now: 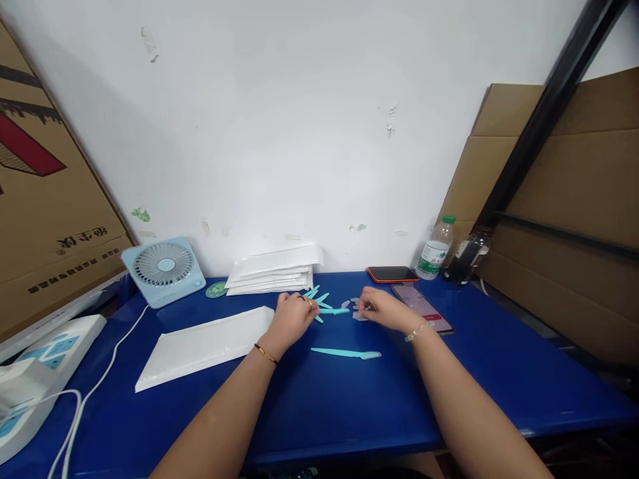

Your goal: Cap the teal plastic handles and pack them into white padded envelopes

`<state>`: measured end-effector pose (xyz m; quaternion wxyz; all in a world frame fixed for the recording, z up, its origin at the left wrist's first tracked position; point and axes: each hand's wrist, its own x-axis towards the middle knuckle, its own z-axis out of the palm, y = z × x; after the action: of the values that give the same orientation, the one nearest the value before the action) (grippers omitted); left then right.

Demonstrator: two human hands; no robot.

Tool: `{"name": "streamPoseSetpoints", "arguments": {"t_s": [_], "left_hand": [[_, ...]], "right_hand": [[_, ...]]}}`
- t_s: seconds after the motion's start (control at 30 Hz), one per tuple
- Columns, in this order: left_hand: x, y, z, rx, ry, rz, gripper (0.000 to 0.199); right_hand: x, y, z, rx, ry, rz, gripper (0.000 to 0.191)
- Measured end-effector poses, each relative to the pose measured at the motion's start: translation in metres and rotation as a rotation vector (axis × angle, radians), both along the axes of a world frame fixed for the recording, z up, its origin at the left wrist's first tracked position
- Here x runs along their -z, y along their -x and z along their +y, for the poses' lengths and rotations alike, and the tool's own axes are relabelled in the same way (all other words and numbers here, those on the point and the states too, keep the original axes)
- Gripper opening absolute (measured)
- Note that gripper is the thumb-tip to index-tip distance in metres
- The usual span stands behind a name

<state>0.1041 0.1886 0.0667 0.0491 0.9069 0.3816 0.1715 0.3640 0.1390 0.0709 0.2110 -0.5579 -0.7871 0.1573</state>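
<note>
Your left hand (pixel 298 315) has its fingers closed on a light blue stick (pixel 337 311), just past the loose stick (pixel 344 352) on the blue table (pixel 369 406). Your right hand (pixel 375 309) has its fingertips together, up and to the right of the loose stick. You can't tell if they pinch one of the little clear bits (pixel 358 317) there. More blue sticks (pixel 320 300) lie in a messy bunch by your left hand, past the loose stick. Right of the loose stick and farther back are a lit phone (pixel 424 307), a red-edged phone (pixel 393 274), a bottle (pixel 434 251) with a green cap and a dark jar (pixel 468 256). To its left are a flat white packet (pixel 204 346), a pile of white packets (pixel 272 269) farther back, and a blue fan (pixel 166 269).
</note>
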Motion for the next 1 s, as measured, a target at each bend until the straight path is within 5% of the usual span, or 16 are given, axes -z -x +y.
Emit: {"name": "streamPoseSetpoints", "arguments": {"t_s": [0.1, 0.2, 0.43, 0.57, 0.73, 1.0], "left_hand": [[0.000, 0.010, 0.011, -0.127, 0.003, -0.073, 0.024], [0.000, 0.012, 0.009, -0.124, 0.035, -0.115, 0.024], [0.000, -0.009, -0.024, 0.244, 0.170, -0.021, 0.025], [0.005, -0.016, -0.031, 0.321, 0.180, 0.040, 0.020], [0.003, -0.011, -0.022, 0.207, 0.148, 0.072, 0.021], [0.002, 0.005, 0.000, -0.074, 0.203, -0.209, 0.027]], "right_hand": [[-0.001, -0.011, 0.001, 0.123, -0.046, 0.044, 0.015], [-0.007, -0.013, -0.006, 0.081, 0.051, 0.048, 0.020], [-0.006, 0.008, -0.017, -0.183, 0.497, -0.138, 0.021], [-0.003, 0.020, -0.015, -0.203, 0.372, -0.119, 0.008], [-0.007, 0.017, -0.013, -0.171, 0.184, -0.060, 0.005], [0.003, -0.019, 0.001, 0.222, 0.076, 0.201, 0.019]]}}
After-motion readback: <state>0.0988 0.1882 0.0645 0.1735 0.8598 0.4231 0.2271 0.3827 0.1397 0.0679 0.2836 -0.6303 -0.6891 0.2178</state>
